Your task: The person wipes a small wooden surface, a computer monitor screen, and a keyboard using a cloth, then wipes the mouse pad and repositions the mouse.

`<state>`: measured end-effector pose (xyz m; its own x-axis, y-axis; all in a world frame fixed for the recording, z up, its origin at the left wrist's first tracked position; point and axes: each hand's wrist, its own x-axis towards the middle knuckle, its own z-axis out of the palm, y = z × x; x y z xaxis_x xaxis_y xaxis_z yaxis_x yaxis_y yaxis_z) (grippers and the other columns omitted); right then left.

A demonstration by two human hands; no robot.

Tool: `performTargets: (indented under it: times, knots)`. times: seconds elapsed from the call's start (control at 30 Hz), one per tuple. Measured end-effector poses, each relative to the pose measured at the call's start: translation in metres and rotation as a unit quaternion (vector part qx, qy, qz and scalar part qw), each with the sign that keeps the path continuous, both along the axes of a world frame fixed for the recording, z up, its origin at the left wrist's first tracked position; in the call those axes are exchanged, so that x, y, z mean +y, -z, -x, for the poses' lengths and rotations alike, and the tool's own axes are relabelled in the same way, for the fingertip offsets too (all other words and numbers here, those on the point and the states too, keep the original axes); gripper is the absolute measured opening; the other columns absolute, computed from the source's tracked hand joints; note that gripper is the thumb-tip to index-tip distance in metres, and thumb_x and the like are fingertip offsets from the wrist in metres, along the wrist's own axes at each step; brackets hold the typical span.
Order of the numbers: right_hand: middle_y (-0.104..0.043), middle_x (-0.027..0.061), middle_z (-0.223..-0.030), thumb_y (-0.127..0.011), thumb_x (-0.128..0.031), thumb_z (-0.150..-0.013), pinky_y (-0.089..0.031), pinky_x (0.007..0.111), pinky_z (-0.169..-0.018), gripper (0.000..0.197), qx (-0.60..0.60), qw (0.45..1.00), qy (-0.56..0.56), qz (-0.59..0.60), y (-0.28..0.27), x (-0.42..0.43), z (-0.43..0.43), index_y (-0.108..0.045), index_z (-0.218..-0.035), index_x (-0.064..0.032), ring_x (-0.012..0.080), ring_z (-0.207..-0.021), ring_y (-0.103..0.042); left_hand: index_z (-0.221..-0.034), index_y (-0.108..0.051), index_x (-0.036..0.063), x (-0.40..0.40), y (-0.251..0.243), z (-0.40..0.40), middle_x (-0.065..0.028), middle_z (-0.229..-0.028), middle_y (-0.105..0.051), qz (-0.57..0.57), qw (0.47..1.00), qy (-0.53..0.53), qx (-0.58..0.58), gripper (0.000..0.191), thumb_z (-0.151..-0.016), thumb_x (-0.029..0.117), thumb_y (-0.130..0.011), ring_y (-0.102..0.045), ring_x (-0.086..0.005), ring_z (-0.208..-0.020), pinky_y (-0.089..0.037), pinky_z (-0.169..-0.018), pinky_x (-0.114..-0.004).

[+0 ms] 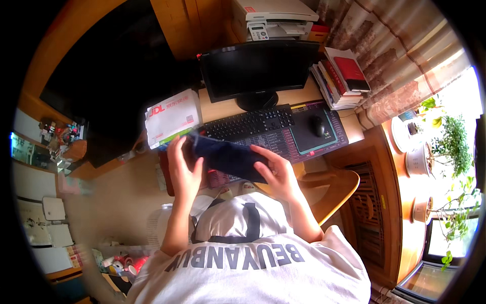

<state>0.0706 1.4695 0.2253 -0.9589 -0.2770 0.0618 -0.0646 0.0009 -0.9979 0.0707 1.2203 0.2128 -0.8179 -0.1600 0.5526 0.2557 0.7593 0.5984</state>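
Observation:
A flat, dark blue fabric item (pixel 229 157), possibly a pouch, is stretched between my hands over the front of the desk. My right hand (pixel 279 173) pinches its right end between thumb and fingers. At the other end, the thumb and fingers of my left hand (pixel 184 163) curve around the edge, and part of that end is blurred. Just beyond the fabric lies a black keyboard (pixel 248 122) on a dark printed desk mat (pixel 281 142). A white parcel envelope (pixel 174 117) with printing is close to my left fingertips.
A black monitor (pixel 262 70) stands behind the keyboard. On the right are a black mouse (pixel 318 126) and stacked books (pixel 338 83). A printer (pixel 277 19) sits at the back. A wooden chair (pixel 334 186) is beside my right forearm, and potted plants (pixel 419 161) line the sill.

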Motion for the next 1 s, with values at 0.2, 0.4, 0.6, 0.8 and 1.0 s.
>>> performTargets:
  times: [0.2, 0.4, 0.6, 0.8, 1.0]
  knots:
    - [-0.066, 0.0144, -0.068, -0.080, -0.006, -0.073, -0.053, 0.032, -0.068, 0.080, 0.129, 0.978, -0.063, -0.154, -0.036, -0.028, 0.000, -0.042, -0.144, -0.0117, 0.0257, -0.067, -0.069, -0.154, -0.025, 0.0103, 0.010, -0.026, -0.007, -0.0123, -0.155, -0.034, -0.164, 0.864, 0.426, -0.211, 0.094, -0.073, -0.012, -0.068, -0.033, -0.0282, -0.143, -0.029, -0.117, -0.039]
    - [-0.070, 0.0092, -0.089, -0.086, -0.010, -0.072, -0.051, 0.025, -0.078, 0.068, 0.034, 0.988, -0.150, -0.026, -0.049, -0.031, 0.013, -0.049, -0.129, -0.0003, 0.0126, -0.089, -0.066, -0.150, -0.033, 0.0040, -0.004, -0.030, 0.000, -0.0114, -0.151, -0.040, -0.316, 0.751, 0.518, -0.262, 0.083, -0.080, -0.004, -0.075, -0.047, -0.0194, -0.131, -0.041, -0.108, -0.034]
    - [-0.069, 0.0007, -0.095, -0.058, -0.011, -0.099, -0.046, 0.017, -0.076, 0.019, -0.011, 0.997, -0.044, 0.056, -0.026, -0.038, 0.022, -0.068, -0.107, 0.0025, 0.0037, -0.085, -0.058, -0.088, -0.056, 0.0009, -0.028, -0.023, -0.008, -0.0023, -0.086, -0.056, -0.244, 0.903, 0.313, -0.162, 0.026, -0.074, -0.003, -0.079, -0.056, -0.0119, -0.086, -0.046, -0.079, -0.027]
    - [-0.064, -0.0028, -0.085, -0.068, 0.000, -0.088, -0.045, 0.016, -0.070, 0.039, 0.032, 0.994, -0.028, 0.104, -0.025, -0.004, 0.040, -0.062, -0.126, 0.0032, 0.0020, -0.073, -0.055, -0.093, -0.040, 0.0042, -0.054, -0.027, -0.011, -0.0203, -0.120, -0.058, -0.233, 0.945, 0.231, -0.012, 0.019, -0.090, -0.005, -0.057, -0.058, -0.0278, -0.114, -0.041, -0.102, -0.038]
    - [-0.073, 0.0122, -0.095, -0.082, -0.009, -0.073, -0.055, 0.029, -0.077, 0.033, 0.176, 0.939, 0.057, -0.291, -0.028, -0.001, 0.064, -0.074, -0.105, -0.0054, 0.0220, -0.082, -0.071, -0.091, -0.050, 0.0006, -0.084, -0.038, 0.000, -0.0111, -0.091, -0.066, -0.201, 0.974, 0.103, 0.007, 0.015, -0.088, -0.003, -0.064, -0.063, -0.0175, -0.092, -0.047, -0.086, -0.029]
